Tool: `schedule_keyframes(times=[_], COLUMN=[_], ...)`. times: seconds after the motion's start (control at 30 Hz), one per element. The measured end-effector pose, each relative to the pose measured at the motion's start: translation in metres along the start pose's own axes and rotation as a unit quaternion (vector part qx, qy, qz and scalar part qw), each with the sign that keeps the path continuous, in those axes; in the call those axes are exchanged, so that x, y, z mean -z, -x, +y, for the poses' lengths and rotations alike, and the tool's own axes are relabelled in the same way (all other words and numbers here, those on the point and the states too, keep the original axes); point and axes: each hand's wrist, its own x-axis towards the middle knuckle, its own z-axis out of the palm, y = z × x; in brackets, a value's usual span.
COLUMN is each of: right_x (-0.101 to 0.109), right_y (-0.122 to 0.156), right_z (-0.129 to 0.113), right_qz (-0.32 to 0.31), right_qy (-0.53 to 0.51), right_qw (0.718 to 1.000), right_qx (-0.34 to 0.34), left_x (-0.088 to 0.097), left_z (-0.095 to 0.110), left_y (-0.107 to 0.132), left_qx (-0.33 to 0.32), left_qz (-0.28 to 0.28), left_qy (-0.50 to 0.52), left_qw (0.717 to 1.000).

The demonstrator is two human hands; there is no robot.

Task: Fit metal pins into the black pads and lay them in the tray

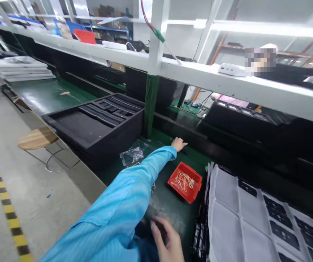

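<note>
My left hand [178,143] is stretched far forward on the green bench [169,207], at the end of a blue sleeve. Its fingers are pressed together over a small black part [184,149] by the black rail. My right hand [168,242] is low at the near edge of the bench, with thumb and fingers curled round a dark piece that I cannot make out. A red tray [185,181] of pale thin sticks lies between the two hands, just right of my left forearm.
A large black foam tray [96,125] sits to the left, with a crumpled clear bag [131,156] in front of it. White sheets holding rows of black parts [257,218] cover the right. A white shelf [213,78] runs overhead. A wooden stool [37,138] stands on the floor at left.
</note>
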Motion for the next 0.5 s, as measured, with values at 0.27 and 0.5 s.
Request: schedule_keyframes(times=[0.27, 0.5], right_x=[-0.014, -0.020], right_y=[0.002, -0.021], right_z=[0.032, 0.023], right_qz=[-0.007, -0.093], right_qy=[-0.048, -0.056], right_qw=[0.994, 0.992], right_qx=[-0.094, -0.063], left_x=[0.058, 0.055], left_z=[-0.136, -0.200], left_y=[0.054, 0.114], left_qx=[-0.114, -0.134], left_qz=[-0.119, -0.098], left_qy=[-0.136, -0.052], left_qw=[0.977, 0.985])
